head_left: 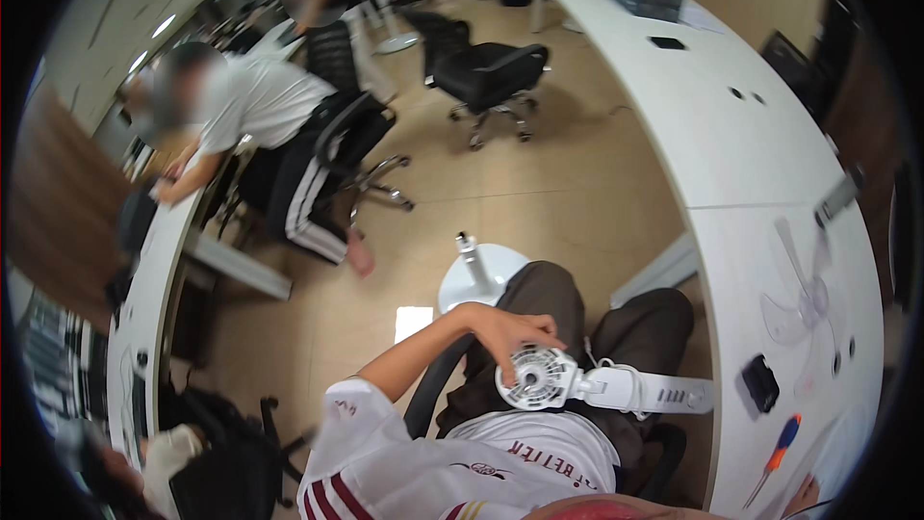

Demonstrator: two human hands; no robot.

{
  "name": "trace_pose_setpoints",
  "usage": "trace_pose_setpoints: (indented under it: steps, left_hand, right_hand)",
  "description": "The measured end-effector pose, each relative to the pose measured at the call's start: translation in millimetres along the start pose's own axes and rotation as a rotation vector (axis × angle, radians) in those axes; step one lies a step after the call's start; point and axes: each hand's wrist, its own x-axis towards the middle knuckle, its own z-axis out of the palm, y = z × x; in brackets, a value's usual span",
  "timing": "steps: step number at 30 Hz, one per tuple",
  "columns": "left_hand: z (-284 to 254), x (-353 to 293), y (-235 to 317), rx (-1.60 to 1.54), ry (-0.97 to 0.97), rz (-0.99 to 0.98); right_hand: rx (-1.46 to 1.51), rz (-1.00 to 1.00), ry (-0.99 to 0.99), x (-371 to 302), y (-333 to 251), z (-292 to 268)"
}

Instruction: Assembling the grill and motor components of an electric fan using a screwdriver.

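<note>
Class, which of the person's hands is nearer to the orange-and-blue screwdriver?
Right. The right hand is just beside the screwdriver on the table; the left hand grips the white fan head over the lap.

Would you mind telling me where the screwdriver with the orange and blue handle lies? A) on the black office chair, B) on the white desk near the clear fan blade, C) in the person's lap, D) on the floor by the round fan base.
B: the screwdriver lies on the white desk, below the clear fan blade and a small black part.
</note>
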Motion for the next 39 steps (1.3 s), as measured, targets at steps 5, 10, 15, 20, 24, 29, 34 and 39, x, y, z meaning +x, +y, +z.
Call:
trace_pose_setpoints:
  steps: [5,10,15,20,24,29,34,39]
  left_hand:
    - [-19.1,27.6,-7.2,-0.094,-0.218,-0.109]
    - [-16.9,71.4,-2.7,0.015,-0.295,-0.281]
    - [-6.4,94.8,4.2,0.125,-0.285,-0.266]
    - [9.6,83.9,-14.6,0.118,-0.096,-0.213]
    - [33.7,59.1,-47.8,-0.070,0.166,-0.043]
    - [74.9,33.7,-78.3,-0.121,0.535,0.058]
    - [91.7,0.5,-95.6,-0.187,0.737,0.061]
    - [102.5,-39.4,-97.8,-0.251,0.843,-0.093]
  right_hand:
    - [0.180,0.123,0.069,-4.7,34.3,47.3]
    - [0.213,0.079,0.138,-11.7,51.4,73.3]
    - [0.184,0.037,0.131,-9.5,38.7,59.9]
    - [0.125,0.079,0.089,0.0,23.6,39.0]
    - [0.008,-0.029,0.351,26.0,-35.0,-2.1]
    - [0.141,-0.471,0.335,67.7,-232.3,-85.0]
    - [0.263,-0.962,0.296,73.9,-470.4,-129.1]
    - [0.054,-1.255,0.045,84.9,-675.4,-128.8]
